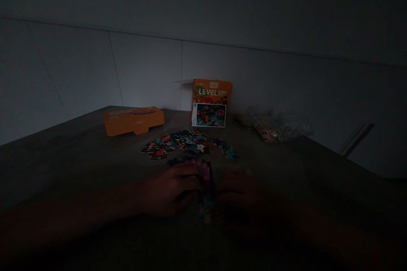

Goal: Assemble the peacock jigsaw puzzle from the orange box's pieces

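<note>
A narrow strip of joined jigsaw puzzle pieces [206,178], purple at the top and teal and orange lower down, lies on the dark table between my hands. My left hand [171,190] has bent fingers, with the tips closed in on the strip's left edge. Along the right edge rests my right hand [240,190], its fingers curled together; deep shadow hides what is under them. Just beyond the hands, loose puzzle pieces [190,139] lie in an overlapping heap. A smaller group of teal pieces [226,148] sits to its right.
An orange "LEVEL UP!" box [211,87] stands near the wall, with a picture card [210,115] leaning on its front. An orange box part [135,120] lies at the back left. Clear plastic bags [276,125] with contents lie at the back right. The light is very dim.
</note>
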{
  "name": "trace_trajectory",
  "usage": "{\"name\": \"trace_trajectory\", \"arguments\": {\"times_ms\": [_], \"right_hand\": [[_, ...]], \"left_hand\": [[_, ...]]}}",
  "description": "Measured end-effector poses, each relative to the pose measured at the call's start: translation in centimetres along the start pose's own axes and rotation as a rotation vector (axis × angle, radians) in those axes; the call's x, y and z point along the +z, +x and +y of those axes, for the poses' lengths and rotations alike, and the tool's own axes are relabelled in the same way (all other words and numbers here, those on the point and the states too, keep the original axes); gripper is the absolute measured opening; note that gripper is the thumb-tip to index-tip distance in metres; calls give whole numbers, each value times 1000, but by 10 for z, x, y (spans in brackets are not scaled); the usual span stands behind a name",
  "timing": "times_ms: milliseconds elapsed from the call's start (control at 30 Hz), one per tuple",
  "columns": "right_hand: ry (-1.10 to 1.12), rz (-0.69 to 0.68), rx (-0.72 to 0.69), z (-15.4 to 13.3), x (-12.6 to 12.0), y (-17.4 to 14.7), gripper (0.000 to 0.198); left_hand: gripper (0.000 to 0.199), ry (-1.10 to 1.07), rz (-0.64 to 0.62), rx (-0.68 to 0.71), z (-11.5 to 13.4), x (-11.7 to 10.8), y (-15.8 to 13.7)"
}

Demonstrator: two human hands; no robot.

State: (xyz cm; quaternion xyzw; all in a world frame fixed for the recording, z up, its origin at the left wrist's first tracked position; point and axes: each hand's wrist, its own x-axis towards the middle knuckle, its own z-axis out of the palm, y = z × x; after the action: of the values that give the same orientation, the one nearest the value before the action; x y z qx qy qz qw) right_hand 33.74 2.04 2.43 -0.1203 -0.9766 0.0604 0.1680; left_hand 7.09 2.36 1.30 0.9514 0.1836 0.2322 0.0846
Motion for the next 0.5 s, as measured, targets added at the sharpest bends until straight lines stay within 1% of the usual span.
{"name": "trace_trajectory", "arguments": {"times_ms": [33, 100, 200, 333, 400, 500], "right_hand": [[2, 5, -20, 0, 1, 0, 24], [-4, 8, -50, -3, 2, 0, 21], [-33, 4, -82, -12, 3, 1, 16], [-57, 18, -118, -22, 2, 3, 16], [-50, 33, -142, -24, 2, 3, 15], [-36, 64, -169, -23, 6, 3, 16]], "left_hand": [[27, 11, 4, 32, 0, 0, -1], [30, 37, 18, 146, 0, -1, -2], [27, 61, 3, 304, 0, -1, -4], [17, 60, -76, 358, -1, -3, -3], [18, 66, -69, 381, 0, -4, -2], [22, 77, -71, 366, 2, -6, -3]]}}
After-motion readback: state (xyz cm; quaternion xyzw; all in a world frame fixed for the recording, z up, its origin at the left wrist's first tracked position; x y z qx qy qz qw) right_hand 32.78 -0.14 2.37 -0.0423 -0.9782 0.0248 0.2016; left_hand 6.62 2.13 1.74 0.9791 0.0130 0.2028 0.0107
